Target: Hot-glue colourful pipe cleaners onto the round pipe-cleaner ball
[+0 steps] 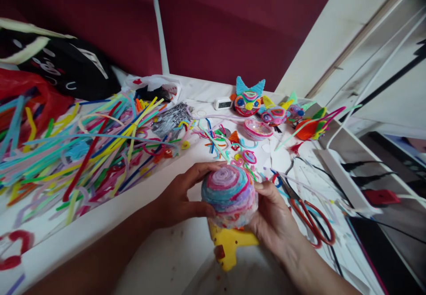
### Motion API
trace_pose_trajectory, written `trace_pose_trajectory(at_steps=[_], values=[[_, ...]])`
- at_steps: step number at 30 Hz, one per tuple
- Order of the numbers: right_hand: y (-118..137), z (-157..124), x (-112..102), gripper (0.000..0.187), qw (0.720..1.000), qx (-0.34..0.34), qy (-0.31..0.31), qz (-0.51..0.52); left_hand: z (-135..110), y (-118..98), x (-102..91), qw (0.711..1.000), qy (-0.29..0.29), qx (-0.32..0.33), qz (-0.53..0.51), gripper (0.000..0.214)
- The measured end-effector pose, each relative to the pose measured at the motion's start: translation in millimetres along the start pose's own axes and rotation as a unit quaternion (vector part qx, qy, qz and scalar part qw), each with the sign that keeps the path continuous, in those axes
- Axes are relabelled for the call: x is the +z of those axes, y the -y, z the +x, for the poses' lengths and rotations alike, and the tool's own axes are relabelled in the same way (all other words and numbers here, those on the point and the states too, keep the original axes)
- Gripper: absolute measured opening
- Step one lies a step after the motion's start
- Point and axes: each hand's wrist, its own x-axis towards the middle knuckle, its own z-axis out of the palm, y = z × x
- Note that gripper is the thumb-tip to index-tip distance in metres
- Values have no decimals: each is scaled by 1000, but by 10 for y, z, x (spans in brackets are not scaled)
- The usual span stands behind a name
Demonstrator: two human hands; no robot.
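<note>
Both of my hands hold a round dome wound from pink, purple and blue pipe cleaners (229,194) over a white table (173,259). My left hand (181,197) cups its left side, thumb on top and fingers curled round it. My right hand (274,222) grips its right side from below. Under the dome lies a yellow glue gun (229,244), partly hidden by it.
A big heap of loose coloured pipe cleaners (83,148) covers the left of the table. Finished pipe-cleaner faces (248,100) stand at the back, near a small white clock (222,104). Red-handled scissors (313,222) lie at the right. A black bag (66,68) sits back left.
</note>
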Motion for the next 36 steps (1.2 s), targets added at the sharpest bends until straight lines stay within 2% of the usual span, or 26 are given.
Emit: trace_pose_trajectory(at_steps=[5, 9, 13, 22, 28, 32, 36], values=[[11, -3, -5, 25, 1000, 8, 3, 1, 2, -7, -34, 994, 21, 12, 107, 81], [22, -9, 24, 23, 1000, -10, -10, 17, 15, -2, -36, 980, 43, 70, 182, 74], [23, -24, 52, 23, 999, -23, 4, 24, 15, 27, -24, 976, 42, 92, 193, 70], [15, -69, 34, 21, 997, -50, 61, 13, 23, 44, -41, 978, 34, 107, 175, 70], [34, -77, 49, 19, 995, -67, 73, 3, 27, 50, -17, 985, 19, 112, 130, 67], [19, -97, 63, 25, 994, -83, 72, 9, 13, 60, 42, 996, -4, 66, 66, 63], [-10, -135, 56, 22, 983, -98, 151, -32, 8, 47, 117, 999, -33, 4, -5, 59]])
